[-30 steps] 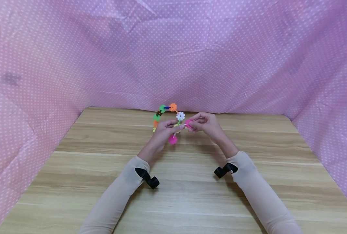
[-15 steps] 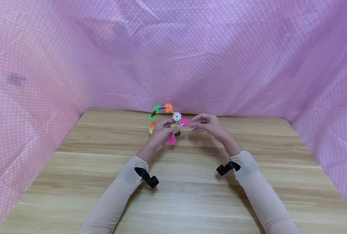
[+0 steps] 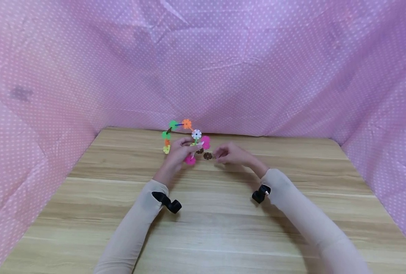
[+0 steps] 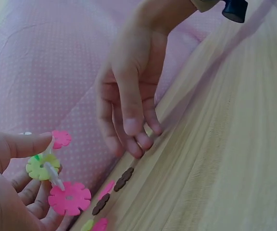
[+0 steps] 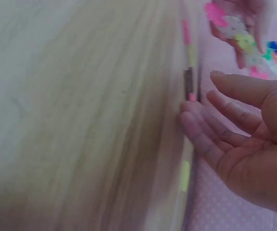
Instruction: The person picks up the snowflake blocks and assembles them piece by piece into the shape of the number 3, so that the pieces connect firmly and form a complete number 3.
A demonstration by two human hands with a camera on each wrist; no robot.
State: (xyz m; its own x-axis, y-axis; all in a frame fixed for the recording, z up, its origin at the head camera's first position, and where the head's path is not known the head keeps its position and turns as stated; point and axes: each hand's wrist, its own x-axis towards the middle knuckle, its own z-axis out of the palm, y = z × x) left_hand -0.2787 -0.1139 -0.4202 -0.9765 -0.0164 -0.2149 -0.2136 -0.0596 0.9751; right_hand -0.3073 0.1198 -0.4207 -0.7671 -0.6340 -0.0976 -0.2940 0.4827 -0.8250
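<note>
My left hand (image 3: 180, 153) pinches a chain of interlocking snowflake discs between thumb and fingers, holding it above the far part of the table. A white disc (image 3: 196, 134), an orange disc (image 3: 186, 123) and green ones form its curve. Close to the left thumb are a yellow disc (image 4: 36, 168) and a pink disc (image 4: 70, 198), joined through a white disc seen edge-on. My right hand (image 3: 233, 154) holds nothing; its fingers are loosely bent, tips close over the table beside a loose brown disc (image 3: 208, 156). In the left wrist view its thumb stands apart from the fingers.
Loose discs lie along the table's far side, among them another brown disc (image 4: 101, 204), a pink disc (image 4: 106, 189) and a yellow disc (image 4: 87, 225). A pink dotted cloth (image 3: 203, 76) hangs behind the wooden table (image 3: 210, 228).
The right hand has come away from the pink disc at the chain's right end and lowered toward the table. The left hand and chain have shifted left, showing the loose brown discs.
</note>
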